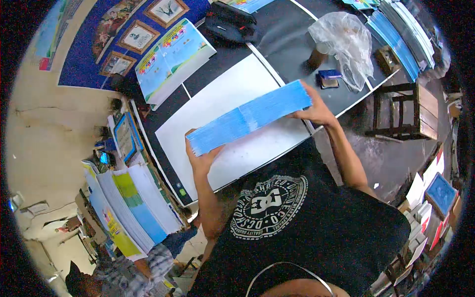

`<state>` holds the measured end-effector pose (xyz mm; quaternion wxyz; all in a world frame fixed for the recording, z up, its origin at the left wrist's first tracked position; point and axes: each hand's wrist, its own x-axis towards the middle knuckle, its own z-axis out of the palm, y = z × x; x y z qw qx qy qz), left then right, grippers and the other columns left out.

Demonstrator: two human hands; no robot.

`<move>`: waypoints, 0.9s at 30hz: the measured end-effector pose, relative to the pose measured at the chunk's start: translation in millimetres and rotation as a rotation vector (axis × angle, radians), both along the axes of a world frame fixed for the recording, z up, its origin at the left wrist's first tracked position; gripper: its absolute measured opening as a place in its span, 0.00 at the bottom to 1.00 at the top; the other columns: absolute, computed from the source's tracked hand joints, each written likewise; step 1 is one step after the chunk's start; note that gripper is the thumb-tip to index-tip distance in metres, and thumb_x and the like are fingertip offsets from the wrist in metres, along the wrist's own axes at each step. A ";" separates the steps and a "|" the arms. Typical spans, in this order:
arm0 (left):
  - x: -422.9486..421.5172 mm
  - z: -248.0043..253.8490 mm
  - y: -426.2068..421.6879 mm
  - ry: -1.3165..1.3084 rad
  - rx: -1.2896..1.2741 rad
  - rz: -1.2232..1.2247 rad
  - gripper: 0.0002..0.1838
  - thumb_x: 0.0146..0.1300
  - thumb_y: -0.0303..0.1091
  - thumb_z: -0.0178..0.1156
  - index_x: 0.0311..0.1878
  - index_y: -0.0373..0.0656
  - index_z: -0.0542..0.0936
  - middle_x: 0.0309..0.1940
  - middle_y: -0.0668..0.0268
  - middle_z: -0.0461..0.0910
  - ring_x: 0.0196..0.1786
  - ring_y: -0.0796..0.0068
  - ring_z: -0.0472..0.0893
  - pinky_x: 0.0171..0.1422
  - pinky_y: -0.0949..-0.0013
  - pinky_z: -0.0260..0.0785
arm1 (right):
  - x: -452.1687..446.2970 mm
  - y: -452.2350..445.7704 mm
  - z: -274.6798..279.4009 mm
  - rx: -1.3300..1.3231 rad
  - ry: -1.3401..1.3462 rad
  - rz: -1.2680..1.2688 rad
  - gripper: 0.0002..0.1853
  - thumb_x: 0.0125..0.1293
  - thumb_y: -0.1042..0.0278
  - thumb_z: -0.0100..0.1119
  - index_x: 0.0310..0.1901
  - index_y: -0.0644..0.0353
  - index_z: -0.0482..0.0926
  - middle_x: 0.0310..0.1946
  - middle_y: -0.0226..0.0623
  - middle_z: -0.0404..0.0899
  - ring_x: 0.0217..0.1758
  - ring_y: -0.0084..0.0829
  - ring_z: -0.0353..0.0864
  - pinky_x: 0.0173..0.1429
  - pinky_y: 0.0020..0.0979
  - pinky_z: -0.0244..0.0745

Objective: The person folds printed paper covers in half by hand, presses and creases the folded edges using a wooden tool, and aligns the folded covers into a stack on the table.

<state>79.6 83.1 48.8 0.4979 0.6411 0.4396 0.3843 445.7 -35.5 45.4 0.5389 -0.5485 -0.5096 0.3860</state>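
Note:
A thick stack of blue-edged sheets (250, 116) is held up above a large white sheet (237, 84) on the black table. My left hand (200, 156) grips the stack's left end, with fingers wrapped round its corner. Round the right end is my right hand (316, 106), its fingers closed on the edge. The long blue side of the stack faces up toward me, slightly tilted. Behind it, a pile of printed colourful sheets (173, 59) stands on the table at the upper left.
A clear plastic bag (346, 44), a brown cup (316, 58), a small blue box (329, 78) and a black bag (230, 24) lie on the table. Tall paper stacks (131, 208) stand left. A wooden stool (410, 111) is at right. Another person (118, 274) is lower left.

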 end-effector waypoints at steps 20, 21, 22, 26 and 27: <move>-1.1 -10.5 -28.6 0.176 0.131 -0.053 0.49 0.48 0.30 0.78 0.72 0.33 0.62 0.67 0.56 0.69 0.68 0.60 0.69 0.72 0.58 0.62 | -9.7 -17.7 -26.0 0.103 -0.160 -0.086 0.45 0.47 0.58 0.80 0.65 0.62 0.66 0.56 0.43 0.74 0.63 0.39 0.74 0.69 0.39 0.68; -19.4 -31.5 -21.5 0.212 0.100 0.014 0.45 0.50 0.28 0.77 0.70 0.31 0.64 0.65 0.55 0.71 0.67 0.60 0.70 0.71 0.58 0.63 | -12.3 -17.3 -24.9 0.076 -0.115 -0.118 0.45 0.46 0.56 0.81 0.64 0.61 0.67 0.55 0.43 0.75 0.62 0.38 0.74 0.67 0.38 0.69; -17.5 -35.2 -22.1 0.225 0.062 0.058 0.40 0.52 0.26 0.75 0.67 0.30 0.67 0.62 0.54 0.73 0.65 0.60 0.72 0.70 0.58 0.65 | -15.8 -18.3 -22.2 0.050 -0.073 -0.157 0.45 0.45 0.55 0.82 0.63 0.61 0.69 0.55 0.43 0.75 0.62 0.36 0.74 0.66 0.36 0.70; 6.4 -14.1 -31.2 0.270 0.071 0.207 0.20 0.57 0.19 0.70 0.52 0.24 0.76 0.51 0.48 0.80 0.53 0.59 0.80 0.62 0.58 0.73 | -24.0 -6.2 -18.3 0.120 -0.080 -0.316 0.28 0.45 0.62 0.83 0.47 0.61 0.79 0.43 0.35 0.82 0.49 0.28 0.80 0.55 0.33 0.75; -1.5 -18.0 -29.0 0.306 0.123 0.218 0.19 0.58 0.20 0.70 0.51 0.24 0.77 0.51 0.48 0.80 0.53 0.59 0.80 0.62 0.57 0.73 | -24.4 -8.1 -13.8 0.114 -0.054 -0.281 0.25 0.47 0.64 0.82 0.45 0.61 0.80 0.43 0.34 0.82 0.48 0.26 0.81 0.55 0.32 0.75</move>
